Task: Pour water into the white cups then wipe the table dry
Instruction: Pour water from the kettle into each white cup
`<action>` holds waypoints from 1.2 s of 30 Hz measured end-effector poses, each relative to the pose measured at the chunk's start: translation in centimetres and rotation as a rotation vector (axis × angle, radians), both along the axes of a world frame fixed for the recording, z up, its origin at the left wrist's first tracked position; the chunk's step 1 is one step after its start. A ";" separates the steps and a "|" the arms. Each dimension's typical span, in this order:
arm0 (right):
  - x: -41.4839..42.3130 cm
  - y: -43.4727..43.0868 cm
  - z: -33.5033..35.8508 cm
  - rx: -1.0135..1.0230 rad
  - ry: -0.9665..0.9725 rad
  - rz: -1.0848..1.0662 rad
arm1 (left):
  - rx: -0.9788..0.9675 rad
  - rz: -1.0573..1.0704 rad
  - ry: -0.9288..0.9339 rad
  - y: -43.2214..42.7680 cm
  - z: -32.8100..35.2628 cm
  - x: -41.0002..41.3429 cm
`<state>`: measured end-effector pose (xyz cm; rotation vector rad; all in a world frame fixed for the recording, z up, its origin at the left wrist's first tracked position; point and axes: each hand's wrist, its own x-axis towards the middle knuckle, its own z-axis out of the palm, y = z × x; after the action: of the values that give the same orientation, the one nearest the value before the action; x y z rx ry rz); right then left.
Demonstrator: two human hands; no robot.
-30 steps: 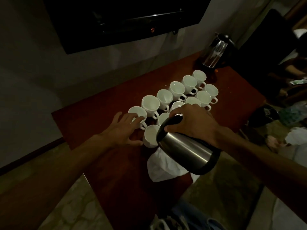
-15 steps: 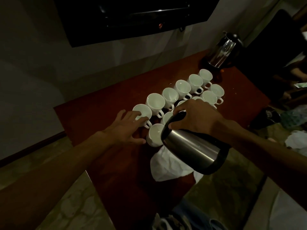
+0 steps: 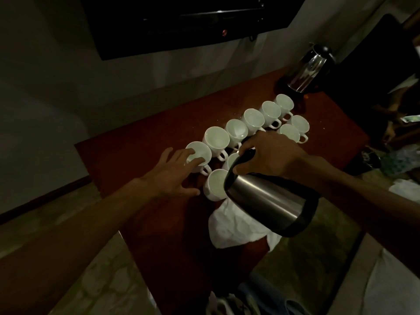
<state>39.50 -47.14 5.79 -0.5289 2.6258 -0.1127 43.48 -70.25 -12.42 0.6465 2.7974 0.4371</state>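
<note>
Several white cups stand in two rows on the dark red table (image 3: 141, 160). My right hand (image 3: 270, 153) grips the black handle of a steel kettle (image 3: 268, 203), tipped with its spout over the nearest cup (image 3: 214, 184). My left hand (image 3: 175, 171) lies flat with fingers spread, fingertips resting on the rim of the leftmost back-row cup (image 3: 200, 152). A crumpled white cloth (image 3: 229, 226) lies on the table under the kettle. No stream of water is visible in the dim light.
A second steel kettle (image 3: 310, 69) stands at the table's far right corner. A dark screen (image 3: 181, 21) hangs on the wall above. The table's near edge drops to a patterned floor (image 3: 106, 285). Dark clutter lies to the right.
The view has shifted slightly, moving everything a little right and down in frame. Both hands and the tipped kettle hold nearly the same pose over the nearest cup.
</note>
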 end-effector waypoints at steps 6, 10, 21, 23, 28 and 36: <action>-0.6 -0.9 0.1 0.055 -0.017 0.008 | 0.003 -0.014 0.000 0.0 0.3 -0.1; -0.7 -1.4 0.1 0.078 0.008 0.044 | 0.020 -0.016 -0.009 0.1 0.1 -0.1; -1.0 -2.7 0.2 0.164 0.073 0.161 | 0.038 -0.015 0.009 0.0 -0.2 -0.1; -0.9 -3.0 0.1 0.167 0.093 0.183 | 0.027 -0.016 -0.009 0.0 -0.1 -0.1; -0.8 -3.8 -0.2 0.184 0.133 0.268 | -0.011 -0.005 -0.024 -0.4 0.0 -0.2; -0.7 -3.9 -0.3 0.177 0.155 0.309 | 0.016 -0.006 0.050 -0.4 -0.4 -0.3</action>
<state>38.79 -51.05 5.50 -0.9016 2.6298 0.2651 43.14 -70.61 -12.83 0.6782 2.8412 0.4483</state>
